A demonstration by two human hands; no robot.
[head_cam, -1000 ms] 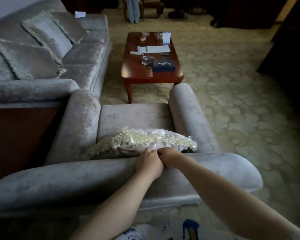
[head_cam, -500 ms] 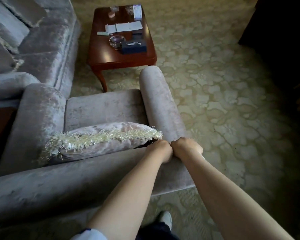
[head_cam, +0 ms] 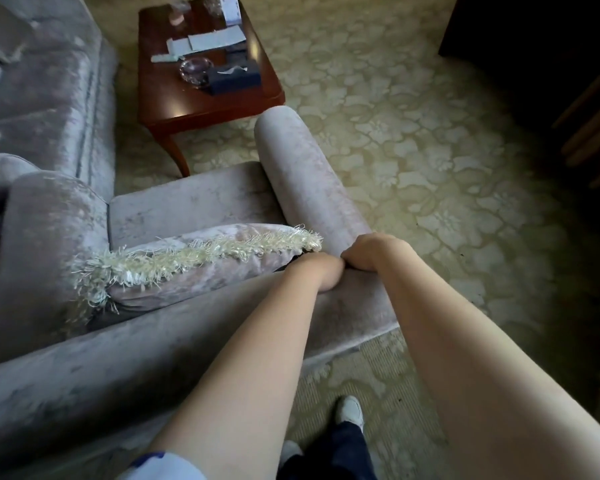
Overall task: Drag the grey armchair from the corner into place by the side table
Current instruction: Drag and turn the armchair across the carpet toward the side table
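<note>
The grey armchair (head_cam: 187, 358) stands on the patterned carpet (head_cam: 413, 150), seen from behind, with its seat facing away from the person. Both hands are on the top of its back, near the end where the right armrest joins it. The left hand (head_cam: 321, 271) and the right hand (head_cam: 371, 251) sit knuckle to knuckle, and the fingers of each curl over the padded edge and grip it. The fingertips are hidden on the far side.

A fringed cushion (head_cam: 201, 268) leans against the inside of the back, its end just beside the left hand. The chair's left armrest stands just beside the arm of a grey sofa (head_cam: 49, 98); I cannot tell if they touch.

Ahead of the seat stands a low wooden table, and its near leg (head_cam: 179, 157) is close to the front of the seat. On the tabletop (head_cam: 201, 105) lie a dark tissue box (head_cam: 234, 76), a glass ashtray (head_cam: 194, 69) and some papers (head_cam: 215, 41).

To the right the carpet runs to a dark piece of furniture (head_cam: 534, 64). One pale shoe (head_cam: 350, 408) is planted behind the chair.
</note>
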